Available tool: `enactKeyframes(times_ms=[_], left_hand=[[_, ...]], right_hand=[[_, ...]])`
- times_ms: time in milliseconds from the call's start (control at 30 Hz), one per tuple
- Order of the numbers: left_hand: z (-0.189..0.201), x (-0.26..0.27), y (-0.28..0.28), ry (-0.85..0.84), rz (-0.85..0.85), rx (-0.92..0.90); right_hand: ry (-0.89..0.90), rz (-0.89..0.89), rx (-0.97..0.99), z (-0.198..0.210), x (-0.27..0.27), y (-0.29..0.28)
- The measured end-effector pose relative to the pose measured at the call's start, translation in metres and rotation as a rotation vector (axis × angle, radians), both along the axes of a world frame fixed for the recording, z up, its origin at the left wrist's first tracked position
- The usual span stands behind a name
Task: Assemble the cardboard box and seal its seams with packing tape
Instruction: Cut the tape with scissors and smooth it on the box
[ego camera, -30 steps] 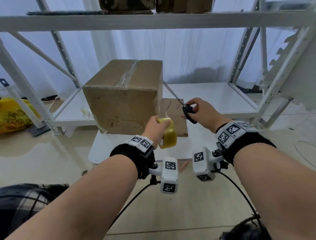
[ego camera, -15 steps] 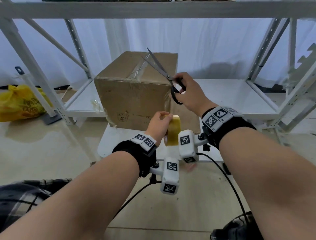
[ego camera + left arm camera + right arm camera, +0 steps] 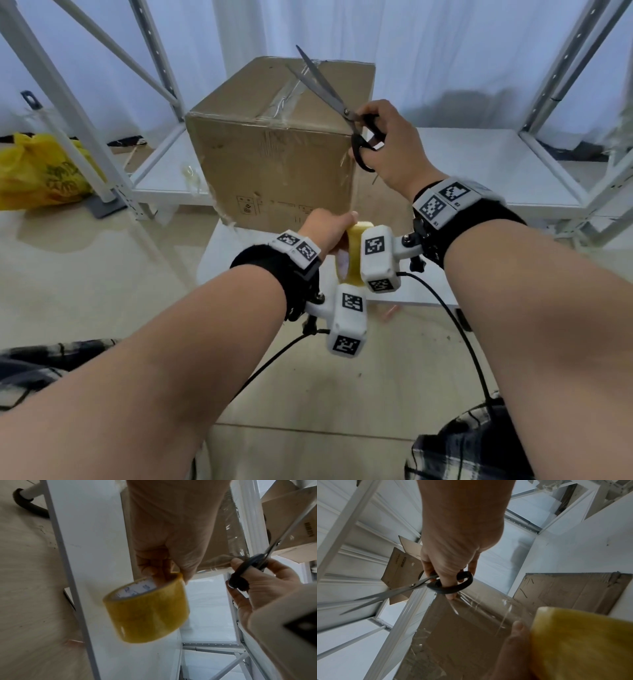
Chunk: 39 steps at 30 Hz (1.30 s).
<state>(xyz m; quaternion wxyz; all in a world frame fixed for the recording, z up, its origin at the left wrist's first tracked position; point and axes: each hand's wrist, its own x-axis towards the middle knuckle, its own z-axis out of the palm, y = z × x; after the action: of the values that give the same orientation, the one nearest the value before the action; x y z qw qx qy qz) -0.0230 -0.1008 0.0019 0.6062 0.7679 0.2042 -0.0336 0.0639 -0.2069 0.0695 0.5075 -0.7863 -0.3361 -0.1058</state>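
Observation:
A closed brown cardboard box (image 3: pixel 274 150) stands on a low white shelf, clear tape along its top seam and down its front right edge. My left hand (image 3: pixel 329 228) grips a yellowish tape roll (image 3: pixel 352 253) (image 3: pixel 145 608) low in front of the box, fingers through its core. A clear strip of tape (image 3: pixel 488 609) runs from the roll up the box's right front edge. My right hand (image 3: pixel 387 144) holds black-handled scissors (image 3: pixel 342 106) (image 3: pixel 402 589), blades slightly apart and pointing up-left over the box top. A right fingertip (image 3: pixel 451 596) touches the tape by the box corner.
White metal shelving posts (image 3: pixel 85 130) rise on both sides. A yellow plastic bag (image 3: pixel 37 174) lies on the floor at left. A flat cardboard sheet (image 3: pixel 570 592) lies on the shelf to the right of the box. Tiled floor spreads below my arms.
My right hand rose from beside the box's lower right up to its top right corner, swinging the scissors so the blades point up-left. The left hand kept the roll low.

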Motion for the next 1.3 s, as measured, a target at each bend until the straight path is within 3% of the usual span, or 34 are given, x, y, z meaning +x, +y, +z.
enactKeyframes(times_ms=[167,267,433,600,1300], left_hand=[[-0.008,-0.004,-0.004,-0.074,0.044,-0.163],[-0.009,-0.003,-0.006,-0.103,0.118,-0.162],[-0.011,-0.008,-0.013,-0.145,0.178,-0.193],[-0.007,-0.011,-0.018,-0.127,0.168,-0.246],[-0.002,-0.010,-0.001,-0.070,0.075,-0.235]], right_hand=[[-0.015,-0.036,-0.087,0.000,-0.006,-0.011],[0.130,-0.045,-0.148,-0.007,-0.009,-0.042],[0.441,-0.120,-0.460,-0.022,-0.018,-0.104],[0.474,-0.064,-0.789,-0.022,-0.031,-0.116],[0.454,0.123,-0.779,0.002,-0.019,-0.089]])
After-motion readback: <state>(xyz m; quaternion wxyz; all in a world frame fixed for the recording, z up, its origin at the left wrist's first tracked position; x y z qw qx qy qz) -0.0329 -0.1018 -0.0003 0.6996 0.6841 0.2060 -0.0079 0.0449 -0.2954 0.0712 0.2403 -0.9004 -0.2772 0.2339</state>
